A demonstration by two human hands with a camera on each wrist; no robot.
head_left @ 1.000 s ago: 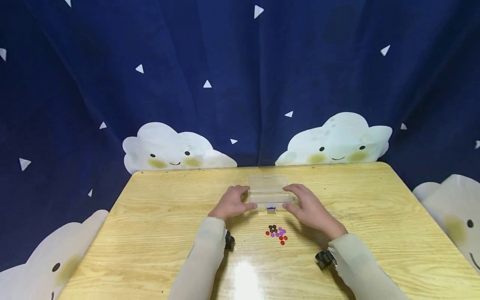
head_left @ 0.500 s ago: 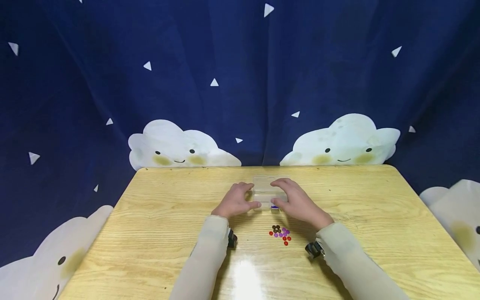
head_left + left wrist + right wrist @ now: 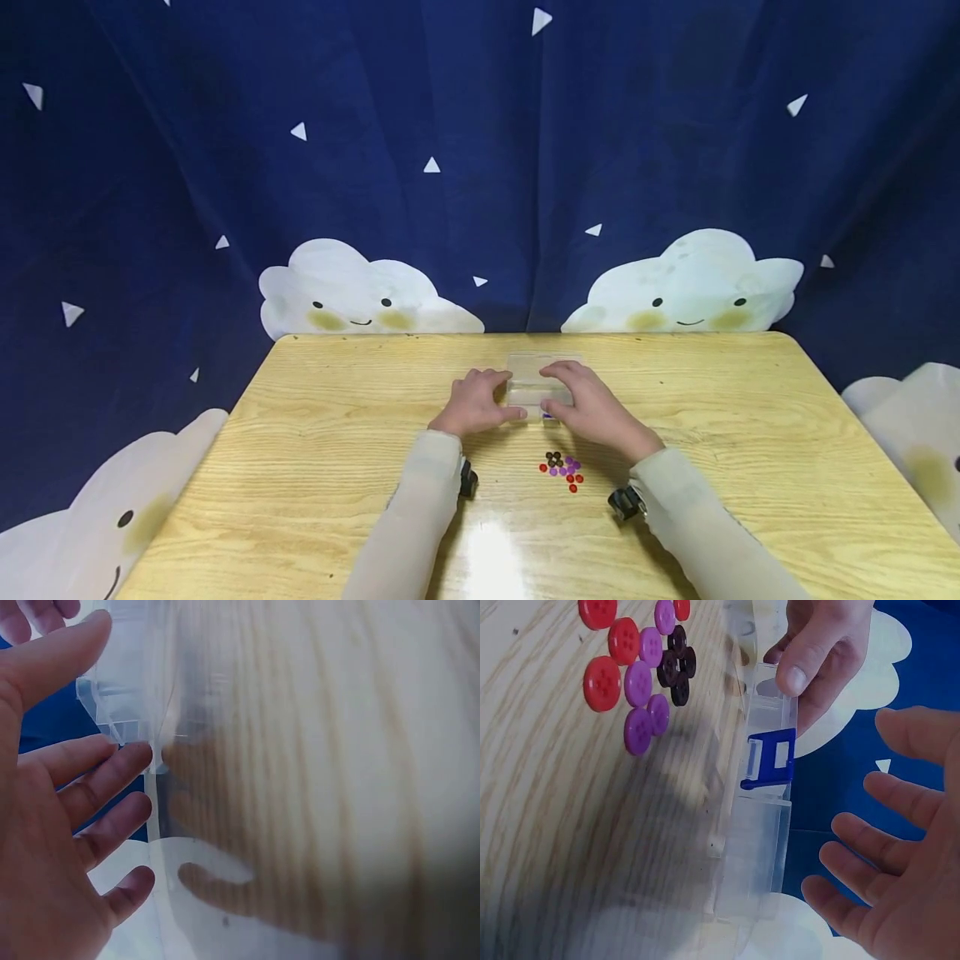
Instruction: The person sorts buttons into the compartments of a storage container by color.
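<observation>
A clear plastic box [image 3: 523, 393] with its lid [image 3: 522, 363] swung back stands near the far part of the table. On its front is a blue latch [image 3: 771, 759]. My left hand [image 3: 477, 405] holds the box's left end, thumb at the front and fingers toward the back. My right hand [image 3: 597, 410] hovers over the right half of the box, fingers spread and relaxed with nothing between them. In the right wrist view the right fingers [image 3: 877, 825] are apart from the box wall. Nearer than the box lie red buttons [image 3: 602, 683], purple buttons [image 3: 638, 683] and dark brown buttons [image 3: 679, 688].
The wooden table [image 3: 337, 467] bears the box and the small group of buttons. Behind it hangs a dark blue curtain [image 3: 480, 167] with white clouds and triangles. A black camera [image 3: 625, 502] is strapped at the right wrist.
My right hand has moved left, from the box's right end to above its right half. My left hand stays at the left end. The head view has shifted slightly.
</observation>
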